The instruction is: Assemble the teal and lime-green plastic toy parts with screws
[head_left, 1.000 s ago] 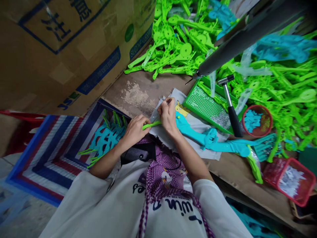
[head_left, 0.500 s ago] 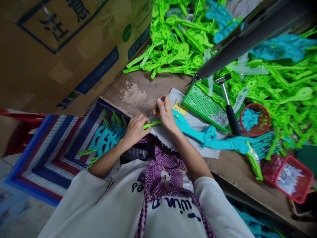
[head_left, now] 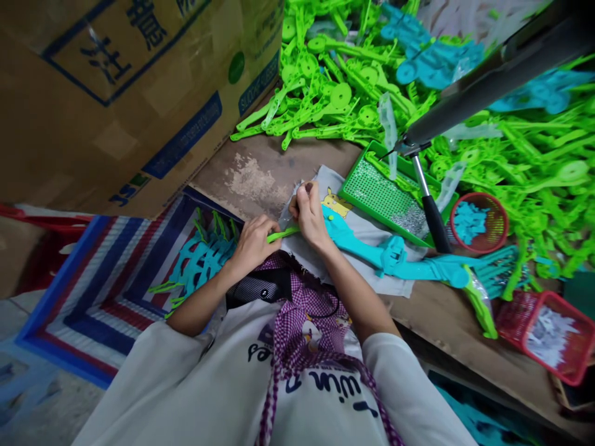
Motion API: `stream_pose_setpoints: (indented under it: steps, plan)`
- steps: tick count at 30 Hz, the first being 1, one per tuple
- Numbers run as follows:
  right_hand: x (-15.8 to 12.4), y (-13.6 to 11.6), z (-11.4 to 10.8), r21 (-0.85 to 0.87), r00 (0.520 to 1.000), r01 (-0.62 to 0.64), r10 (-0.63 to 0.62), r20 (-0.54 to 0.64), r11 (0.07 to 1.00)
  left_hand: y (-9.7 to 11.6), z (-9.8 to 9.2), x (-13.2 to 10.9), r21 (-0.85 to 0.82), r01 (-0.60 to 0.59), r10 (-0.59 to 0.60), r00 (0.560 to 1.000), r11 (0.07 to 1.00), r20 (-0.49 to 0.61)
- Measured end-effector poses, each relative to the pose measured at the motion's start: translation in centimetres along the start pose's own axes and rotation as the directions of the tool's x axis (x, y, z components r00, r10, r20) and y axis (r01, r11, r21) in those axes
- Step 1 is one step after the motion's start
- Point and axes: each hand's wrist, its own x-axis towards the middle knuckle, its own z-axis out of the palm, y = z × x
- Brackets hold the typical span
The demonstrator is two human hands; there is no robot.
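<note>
My left hand [head_left: 255, 243] is closed around a light-green plastic arm [head_left: 283, 234], which sticks out between my two hands over a grey cloth [head_left: 304, 255] with a yellow cartoon print. My right hand [head_left: 310, 214] is curled shut just beyond the green arm's far end; whatever its fingers grip is hidden. Close to its wrist, the rounded end of a long turquoise plastic part [head_left: 356, 246] lies on the cloth. That part stretches to the right, ending at another green arm [head_left: 481, 306] by the table edge.
A large cardboard box [head_left: 139, 99] stands at left, above a striped tray [head_left: 88, 291] holding turquoise and green pieces. A hanging power screwdriver [head_left: 446, 114] crosses over a hammer [head_left: 432, 214]. Nearby are a green perforated tray [head_left: 372, 198], red baskets [head_left: 504, 229] and heaped green parts [head_left: 344, 96].
The hanging screwdriver has swung to the right, its tip now over the green tray's far side. My right fingers have curled a little more; my left hand stays on the green arm.
</note>
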Motion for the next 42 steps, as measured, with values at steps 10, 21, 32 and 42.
stream_pose_setpoints:
  steps: [10, 21, 32, 42]
  plan:
    - [-0.3, -0.3, -0.1, 0.000, 1.000, 0.000, 0.000, -0.004, 1.000, -0.2, 0.2, 0.1, 0.000, -0.005, 0.005, 1.000, 1.000, -0.019]
    - [-0.4, 0.5, 0.1, -0.098, 0.999, 0.024, -0.019, 0.051, 0.995, -0.2, -0.1, -0.2, -0.006, -0.025, 0.024, 1.000, 1.000, -0.007]
    - [-0.4, 0.4, 0.2, -0.048, 1.000, 0.009, -0.008, 0.030, 0.999, -0.2, 0.2, 0.0, -0.015, -0.010, 0.010, 1.000, 1.000, -0.015]
    - [-1.2, 0.6, -0.1, -0.050, 0.999, 0.036, -0.037, -0.029, 0.998, -0.3, 0.1, -0.1, -0.024, 0.009, -0.009, 1.000, 1.000, 0.001]
